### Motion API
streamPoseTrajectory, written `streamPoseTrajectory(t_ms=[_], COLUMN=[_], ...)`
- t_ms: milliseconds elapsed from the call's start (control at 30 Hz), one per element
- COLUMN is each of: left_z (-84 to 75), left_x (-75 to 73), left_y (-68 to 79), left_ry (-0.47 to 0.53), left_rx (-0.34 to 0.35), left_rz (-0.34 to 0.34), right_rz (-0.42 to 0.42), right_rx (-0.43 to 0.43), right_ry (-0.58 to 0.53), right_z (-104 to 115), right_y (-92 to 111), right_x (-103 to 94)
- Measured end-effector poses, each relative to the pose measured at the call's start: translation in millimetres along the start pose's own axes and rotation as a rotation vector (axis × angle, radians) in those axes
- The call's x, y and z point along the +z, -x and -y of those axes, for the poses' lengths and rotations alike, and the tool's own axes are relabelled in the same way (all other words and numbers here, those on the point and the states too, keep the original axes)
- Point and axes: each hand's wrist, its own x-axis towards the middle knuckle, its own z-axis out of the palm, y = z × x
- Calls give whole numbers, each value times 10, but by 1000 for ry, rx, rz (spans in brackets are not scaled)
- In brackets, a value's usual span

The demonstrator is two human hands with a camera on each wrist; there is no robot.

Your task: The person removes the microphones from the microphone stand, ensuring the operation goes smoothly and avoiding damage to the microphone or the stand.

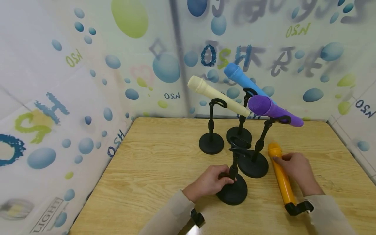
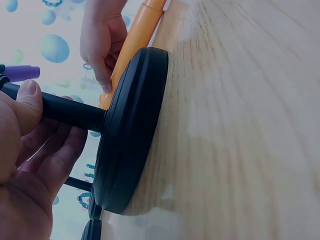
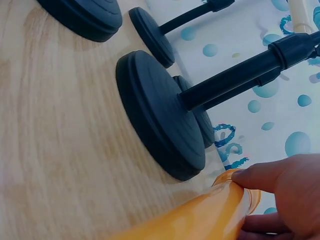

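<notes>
An orange microphone (image 1: 281, 179) lies on the wooden table (image 1: 164, 169), head pointing away from me. My right hand (image 1: 296, 171) grips it near the head, fingers curled over the body (image 3: 200, 220). My left hand (image 1: 210, 182) holds the pole (image 2: 70, 112) of an empty black stand just above its round base (image 1: 232, 194); the thumb (image 2: 25, 97) lies along the pole. The stand's clip (image 1: 239, 145) holds nothing. In the left wrist view the right hand (image 2: 102, 40) and the orange microphone (image 2: 137, 35) lie just behind the base (image 2: 130, 130).
Three more black stands are behind: one with a cream microphone (image 1: 215, 95), one with a blue microphone (image 1: 242, 79), and the nearest with a purple microphone (image 1: 271, 110), its base (image 1: 253, 164) beside the orange one. Bubble-patterned walls enclose the table.
</notes>
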Motion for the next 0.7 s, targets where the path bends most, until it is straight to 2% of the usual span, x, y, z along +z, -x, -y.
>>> streamPoseTrajectory(t_ms=[233, 467, 600, 700], left_z=[-6, -5, -2, 4], left_x=[3, -2, -4, -3], left_y=[2, 1, -1, -2], left_ry=[-8, -10, 5, 15], left_rx=[-8, -14, -15, -14], left_rz=[3, 0, 0, -1], right_rz=[2, -51, -125, -229], right_rx=[15, -10, -48, -107], right_ry=[-4, 13, 15, 8], right_z=[-28, -59, -69, -44], right_y=[12, 68, 129, 199], right_x=[26, 23, 23, 51])
